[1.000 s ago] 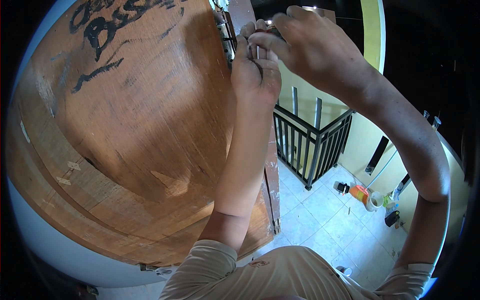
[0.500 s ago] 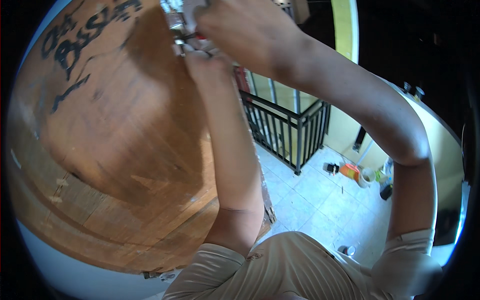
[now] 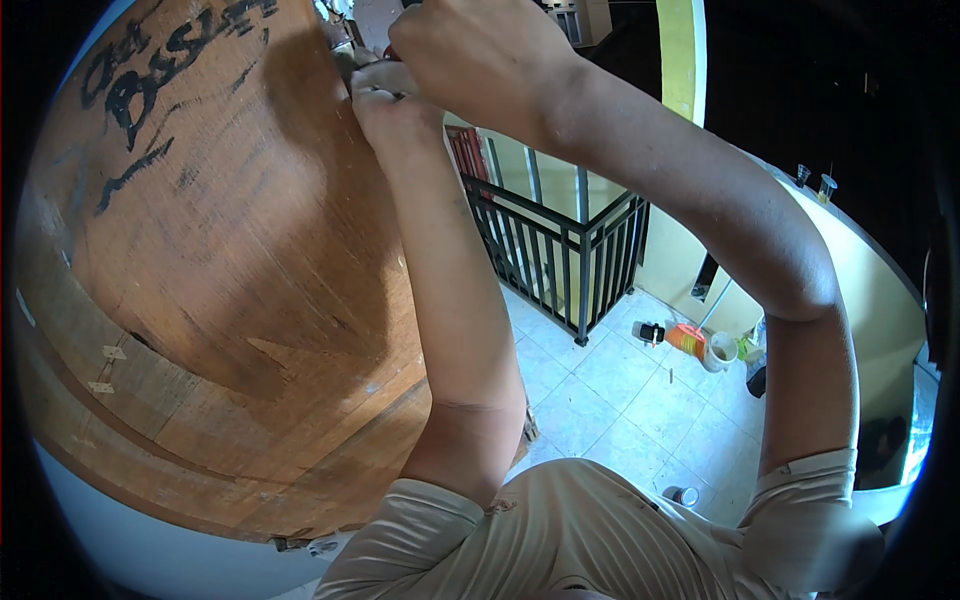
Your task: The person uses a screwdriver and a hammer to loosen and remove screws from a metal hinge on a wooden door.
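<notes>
A brown wooden door panel (image 3: 230,270) with black painted lettering fills the left side. At the top, by its upright edge, sits a metal fitting (image 3: 343,52), partly covered by my fingers. My left hand (image 3: 385,95) is closed beside this fitting; its fingers are bent against the door edge, and what they pinch is hidden. Just above and to the right, my right hand (image 3: 450,55) is wrapped round a red-handled screwdriver (image 3: 391,53). Only a bit of its handle shows, and its tip is hidden behind the left fingers.
Beyond my arms stands a black metal railing (image 3: 583,245). On the tiled floor lie an orange container (image 3: 686,340), a pale bucket (image 3: 720,350) and a small black object (image 3: 651,332). A round can (image 3: 685,496) stands nearer me. A yellow post (image 3: 682,60) rises at the back.
Both hands appear slightly further up and left. The screwdriver's dark shaft, visible before, is now mostly covered by my fingers. The whole view has shifted a little.
</notes>
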`<action>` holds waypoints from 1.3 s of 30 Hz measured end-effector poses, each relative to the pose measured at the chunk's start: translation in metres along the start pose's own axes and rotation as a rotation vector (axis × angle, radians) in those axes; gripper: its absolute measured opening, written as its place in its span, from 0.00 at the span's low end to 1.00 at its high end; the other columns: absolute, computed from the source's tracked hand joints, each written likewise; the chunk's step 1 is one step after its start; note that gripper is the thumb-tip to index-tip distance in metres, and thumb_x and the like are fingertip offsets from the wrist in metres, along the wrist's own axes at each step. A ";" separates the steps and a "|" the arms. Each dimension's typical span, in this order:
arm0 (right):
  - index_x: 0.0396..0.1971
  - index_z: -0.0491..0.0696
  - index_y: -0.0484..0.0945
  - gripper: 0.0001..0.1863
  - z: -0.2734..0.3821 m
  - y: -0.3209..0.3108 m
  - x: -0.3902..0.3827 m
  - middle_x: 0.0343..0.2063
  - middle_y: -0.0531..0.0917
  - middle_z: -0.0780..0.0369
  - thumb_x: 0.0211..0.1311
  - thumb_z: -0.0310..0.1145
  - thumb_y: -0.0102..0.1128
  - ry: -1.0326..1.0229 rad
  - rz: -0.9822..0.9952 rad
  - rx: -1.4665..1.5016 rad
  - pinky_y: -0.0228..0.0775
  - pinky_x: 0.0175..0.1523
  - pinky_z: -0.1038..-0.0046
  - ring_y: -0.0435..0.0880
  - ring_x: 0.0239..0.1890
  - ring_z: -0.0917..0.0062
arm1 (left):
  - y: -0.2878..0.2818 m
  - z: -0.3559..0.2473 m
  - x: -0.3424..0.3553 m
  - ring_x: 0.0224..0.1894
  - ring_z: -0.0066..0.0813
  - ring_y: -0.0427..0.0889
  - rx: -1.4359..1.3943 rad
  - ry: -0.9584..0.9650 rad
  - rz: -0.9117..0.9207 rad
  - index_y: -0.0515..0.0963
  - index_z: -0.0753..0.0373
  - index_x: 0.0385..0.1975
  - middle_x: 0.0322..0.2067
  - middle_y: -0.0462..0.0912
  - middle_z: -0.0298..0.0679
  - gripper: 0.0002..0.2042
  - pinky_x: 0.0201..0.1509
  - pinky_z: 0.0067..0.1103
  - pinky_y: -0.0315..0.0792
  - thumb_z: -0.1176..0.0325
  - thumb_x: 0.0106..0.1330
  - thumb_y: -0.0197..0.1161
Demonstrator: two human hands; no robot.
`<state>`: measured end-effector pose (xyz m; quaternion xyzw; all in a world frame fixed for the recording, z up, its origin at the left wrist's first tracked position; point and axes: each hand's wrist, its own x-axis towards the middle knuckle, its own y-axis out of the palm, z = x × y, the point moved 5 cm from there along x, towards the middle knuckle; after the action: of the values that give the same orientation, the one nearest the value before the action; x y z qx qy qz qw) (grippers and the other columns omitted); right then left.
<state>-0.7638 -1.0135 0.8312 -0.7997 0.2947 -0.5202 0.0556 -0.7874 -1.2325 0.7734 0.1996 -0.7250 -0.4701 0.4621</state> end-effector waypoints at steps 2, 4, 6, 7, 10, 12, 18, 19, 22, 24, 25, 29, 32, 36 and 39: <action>0.31 0.44 0.85 0.10 -0.002 0.006 0.002 0.30 0.88 0.55 0.66 0.33 0.58 0.032 0.128 0.038 0.82 0.35 0.68 0.91 0.32 0.66 | -0.007 -0.011 0.015 0.51 0.32 0.82 0.060 0.086 0.050 0.81 0.54 0.48 0.48 0.85 0.38 0.13 0.56 0.32 0.77 0.58 0.74 0.52; 0.34 0.43 0.85 0.09 0.005 0.005 0.005 0.27 0.87 0.54 0.65 0.32 0.58 -0.056 0.022 0.050 0.82 0.36 0.69 0.91 0.33 0.65 | -0.014 -0.024 0.027 0.52 0.33 0.82 0.094 0.134 0.075 0.81 0.55 0.49 0.48 0.85 0.38 0.14 0.58 0.33 0.77 0.57 0.74 0.52; 0.37 0.43 0.84 0.09 0.000 0.005 0.004 0.30 0.87 0.53 0.64 0.30 0.58 -0.018 -0.061 0.149 0.82 0.36 0.67 0.90 0.33 0.64 | -0.016 -0.019 0.029 0.52 0.33 0.82 0.095 0.132 0.078 0.80 0.55 0.49 0.48 0.85 0.38 0.15 0.58 0.33 0.77 0.56 0.75 0.51; 0.37 0.42 0.83 0.09 0.001 0.001 -0.001 0.32 0.87 0.52 0.64 0.30 0.58 -0.053 -0.237 0.115 0.82 0.36 0.66 0.90 0.33 0.63 | -0.015 -0.016 0.028 0.52 0.33 0.82 0.096 0.128 0.080 0.80 0.55 0.49 0.48 0.84 0.38 0.15 0.58 0.33 0.77 0.56 0.75 0.51; 0.39 0.45 0.85 0.08 0.007 0.005 -0.008 0.39 0.87 0.52 0.63 0.29 0.60 -0.039 -0.326 0.078 0.84 0.40 0.66 0.90 0.38 0.65 | -0.011 -0.015 0.026 0.52 0.33 0.83 0.091 0.124 0.091 0.80 0.55 0.50 0.49 0.84 0.37 0.16 0.57 0.34 0.78 0.55 0.75 0.49; 0.40 0.47 0.87 0.09 0.013 0.004 -0.005 0.44 0.86 0.53 0.62 0.29 0.63 -0.002 -0.247 0.082 0.85 0.43 0.68 0.91 0.43 0.67 | -0.008 -0.019 0.023 0.52 0.33 0.83 0.083 0.124 0.095 0.79 0.55 0.50 0.49 0.84 0.37 0.16 0.57 0.34 0.78 0.55 0.76 0.48; 0.39 0.40 0.81 0.09 0.000 -0.002 0.006 0.37 0.86 0.49 0.62 0.27 0.57 0.051 0.191 0.176 0.83 0.39 0.63 0.89 0.37 0.60 | 0.003 -0.001 -0.002 0.51 0.33 0.83 0.062 0.165 0.079 0.78 0.55 0.51 0.50 0.84 0.36 0.18 0.57 0.34 0.78 0.53 0.77 0.46; 0.40 0.38 0.80 0.10 0.000 -0.003 0.002 0.38 0.84 0.49 0.61 0.27 0.57 0.012 0.081 0.147 0.83 0.42 0.63 0.87 0.42 0.59 | 0.006 0.002 -0.008 0.51 0.33 0.83 0.066 0.177 0.068 0.78 0.55 0.52 0.50 0.84 0.36 0.18 0.57 0.34 0.78 0.53 0.77 0.45; 0.40 0.37 0.80 0.11 0.004 -0.008 -0.005 0.41 0.80 0.49 0.60 0.27 0.57 -0.090 -0.217 0.127 0.83 0.43 0.63 0.84 0.45 0.59 | 0.011 0.005 -0.014 0.51 0.33 0.83 0.080 0.187 0.045 0.78 0.55 0.52 0.50 0.84 0.35 0.19 0.57 0.34 0.79 0.52 0.77 0.44; 0.40 0.37 0.80 0.11 0.000 -0.006 -0.007 0.42 0.79 0.49 0.61 0.27 0.57 -0.061 -0.170 0.086 0.83 0.46 0.64 0.83 0.48 0.60 | 0.012 0.012 -0.009 0.51 0.33 0.83 0.047 0.135 0.062 0.77 0.55 0.53 0.50 0.83 0.35 0.19 0.57 0.34 0.79 0.51 0.78 0.43; 0.40 0.37 0.80 0.11 0.001 -0.006 -0.006 0.43 0.78 0.50 0.61 0.27 0.57 -0.038 -0.132 0.058 0.83 0.48 0.65 0.81 0.50 0.60 | 0.006 0.004 0.002 0.53 0.33 0.82 -0.058 0.022 0.109 0.77 0.55 0.53 0.53 0.82 0.35 0.20 0.59 0.34 0.77 0.51 0.78 0.43; 0.38 0.45 0.86 0.10 -0.003 0.000 -0.003 0.35 0.89 0.52 0.68 0.32 0.57 -0.021 -0.051 0.080 0.85 0.43 0.67 0.91 0.39 0.62 | -0.012 -0.010 0.022 0.54 0.32 0.81 -0.013 0.056 0.140 0.77 0.55 0.53 0.53 0.82 0.36 0.19 0.58 0.31 0.77 0.52 0.77 0.45; 0.41 0.44 0.85 0.08 -0.001 -0.001 -0.003 0.38 0.88 0.53 0.66 0.28 0.61 -0.030 0.151 0.127 0.86 0.46 0.68 0.91 0.42 0.66 | -0.008 -0.014 0.022 0.54 0.32 0.81 -0.245 -0.166 0.295 0.78 0.56 0.54 0.53 0.82 0.36 0.18 0.60 0.31 0.76 0.54 0.77 0.45; 0.50 0.46 0.81 0.15 -0.003 0.006 -0.016 0.43 0.87 0.56 0.65 0.30 0.63 -0.089 -0.237 -0.089 0.86 0.49 0.72 0.88 0.50 0.70 | 0.002 0.006 0.004 0.56 0.31 0.79 0.077 0.177 0.209 0.78 0.56 0.54 0.55 0.81 0.36 0.17 0.66 0.32 0.71 0.56 0.77 0.46; 0.47 0.42 0.80 0.14 -0.004 -0.004 -0.014 0.44 0.82 0.53 0.63 0.30 0.60 -0.159 -0.256 -0.107 0.83 0.52 0.70 0.83 0.52 0.66 | 0.002 0.002 0.001 0.60 0.31 0.76 0.092 0.195 0.169 0.77 0.56 0.54 0.57 0.79 0.37 0.16 0.71 0.34 0.66 0.57 0.78 0.47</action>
<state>-0.7696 -1.0014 0.8232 -0.8712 0.2122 -0.4416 -0.0309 -0.7895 -1.2310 0.7749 0.2034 -0.7115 -0.3741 0.5589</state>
